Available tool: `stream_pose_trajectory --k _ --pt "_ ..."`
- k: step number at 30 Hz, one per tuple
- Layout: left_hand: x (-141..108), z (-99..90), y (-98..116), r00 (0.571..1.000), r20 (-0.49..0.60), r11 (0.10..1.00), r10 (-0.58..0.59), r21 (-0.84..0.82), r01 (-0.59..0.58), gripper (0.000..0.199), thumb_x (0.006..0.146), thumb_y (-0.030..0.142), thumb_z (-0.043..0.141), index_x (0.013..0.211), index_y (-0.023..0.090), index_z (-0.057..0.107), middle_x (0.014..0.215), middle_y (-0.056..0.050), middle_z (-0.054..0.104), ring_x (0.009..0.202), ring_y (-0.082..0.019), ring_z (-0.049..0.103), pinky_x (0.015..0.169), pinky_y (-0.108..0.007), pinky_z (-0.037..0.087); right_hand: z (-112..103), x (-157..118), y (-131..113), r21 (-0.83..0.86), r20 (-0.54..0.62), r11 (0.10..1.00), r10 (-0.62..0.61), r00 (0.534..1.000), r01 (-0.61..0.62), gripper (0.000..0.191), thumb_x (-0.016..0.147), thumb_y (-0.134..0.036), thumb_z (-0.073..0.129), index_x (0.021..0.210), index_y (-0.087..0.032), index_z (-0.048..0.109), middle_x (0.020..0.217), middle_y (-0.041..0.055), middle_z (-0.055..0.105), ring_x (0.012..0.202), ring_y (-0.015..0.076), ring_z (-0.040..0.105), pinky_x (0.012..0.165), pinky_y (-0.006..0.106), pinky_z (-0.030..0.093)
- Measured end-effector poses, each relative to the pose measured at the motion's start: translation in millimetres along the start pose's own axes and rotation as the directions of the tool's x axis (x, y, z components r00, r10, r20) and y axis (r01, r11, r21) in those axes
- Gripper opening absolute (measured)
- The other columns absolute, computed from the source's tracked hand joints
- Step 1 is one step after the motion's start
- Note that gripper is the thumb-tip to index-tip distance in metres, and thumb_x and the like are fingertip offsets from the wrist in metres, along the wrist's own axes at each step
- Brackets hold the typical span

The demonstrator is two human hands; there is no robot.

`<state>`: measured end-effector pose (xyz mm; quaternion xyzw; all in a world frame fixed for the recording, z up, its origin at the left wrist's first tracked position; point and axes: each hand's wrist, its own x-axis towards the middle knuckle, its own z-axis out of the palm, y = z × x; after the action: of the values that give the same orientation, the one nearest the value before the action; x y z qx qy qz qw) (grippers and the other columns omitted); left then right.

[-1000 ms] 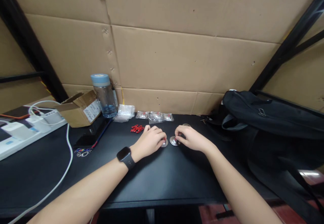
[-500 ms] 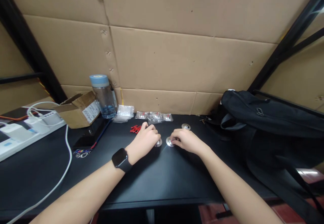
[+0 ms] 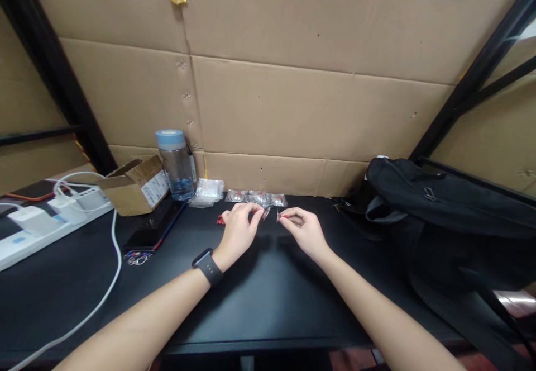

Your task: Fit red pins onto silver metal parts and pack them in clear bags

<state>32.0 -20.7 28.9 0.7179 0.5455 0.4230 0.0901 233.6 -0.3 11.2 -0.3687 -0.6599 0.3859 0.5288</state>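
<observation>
My left hand (image 3: 242, 227), with a watch on its wrist, pinches a small shiny disc (image 3: 266, 213) held on edge above the black table (image 3: 268, 315). Facing it across a narrow gap, my right hand (image 3: 305, 230) grips a second thin disc (image 3: 277, 216), also upright, with a bit of red at its fingertips. Red pieces (image 3: 220, 220) show partly behind my left hand. Beyond the hands lie several clear-wrapped silvery discs with red parts (image 3: 258, 198) in a row. Clear plastic bags (image 3: 208, 190) are stacked left of them.
On the left stand an open cardboard box (image 3: 136, 189), a blue-lidded bottle (image 3: 176, 164), a dark phone (image 3: 154, 228) and a white power strip (image 3: 54, 223) with a cable. A black bag (image 3: 444, 214) fills the right side, before a cardboard wall (image 3: 314, 108).
Both hands have lifted the discs off the table and tilted them upright, facing each other. The third disc, earlier behind my right hand, no longer shows. The view has shifted slightly upward.
</observation>
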Motion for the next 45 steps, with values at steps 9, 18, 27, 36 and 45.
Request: stream_pose_trajectory --k 9,18,27,36,45 --pt "-6 7.1 5 0.997 0.065 0.999 0.037 0.005 -0.038 0.015 0.096 0.029 0.059 0.091 0.028 0.074 0.101 0.002 0.076 0.108 -0.023 0.059 0.088 -0.039 0.029 10 -7 8 0.048 0.046 0.999 -0.011 0.999 0.009 0.021 0.083 -0.037 0.077 0.087 -0.018 0.068 0.115 0.0097 0.069 0.094 0.021 0.074 0.087 0.035 0.06" --pt "-5 19.1 -16 0.971 0.237 0.998 -0.025 0.069 0.009 0.009 0.091 0.026 0.062 0.101 0.025 0.063 0.09 0.0 0.076 0.102 -0.023 0.061 0.086 -0.038 0.028 4 -3 18 -0.272 0.239 0.956 -0.042 0.97 0.109 0.018 0.086 -0.027 0.074 0.102 -0.02 0.07 0.102 0.0056 0.075 0.091 0.0195 0.073 0.081 0.032 0.059" --pt "-3 14.4 -21 0.981 0.192 0.983 -0.023 0.184 -0.013 0.018 0.082 0.032 0.07 0.093 0.024 0.059 0.1 -0.002 0.072 0.101 -0.025 0.059 0.084 -0.037 0.029 3 -3 13 -0.376 0.378 0.864 -0.186 0.907 0.334 0.034 0.087 -0.02 0.074 0.12 -0.026 0.071 0.113 0.006 0.068 0.099 0.0188 0.069 0.092 0.033 0.056" --pt "18 -7.2 -49 0.989 0.114 0.926 0.093 0.354 -0.128 0.023 0.09 0.015 0.05 0.108 0.025 0.06 0.116 -0.006 0.07 0.113 -0.027 0.056 0.089 -0.042 0.035 9 2 13 -0.533 0.476 0.751 -0.114 0.872 0.389 0.046 0.085 -0.023 0.077 0.13 -0.025 0.065 0.125 0.0084 0.064 0.109 0.0211 0.065 0.099 0.036 0.049" --pt "22 15.2 -65 0.913 0.342 0.877 0.22 0.341 -0.339 0.041 0.099 0.021 0.04 0.138 0.024 0.054 0.145 -0.01 0.058 0.131 -0.025 0.053 0.102 -0.044 0.037 5 1 -4 -0.663 0.54 0.615 -0.001 0.842 0.426 0.03 0.093 -0.03 0.067 0.123 -0.028 0.07 0.117 0.0093 0.069 0.11 0.0245 0.064 0.095 0.042 0.04"
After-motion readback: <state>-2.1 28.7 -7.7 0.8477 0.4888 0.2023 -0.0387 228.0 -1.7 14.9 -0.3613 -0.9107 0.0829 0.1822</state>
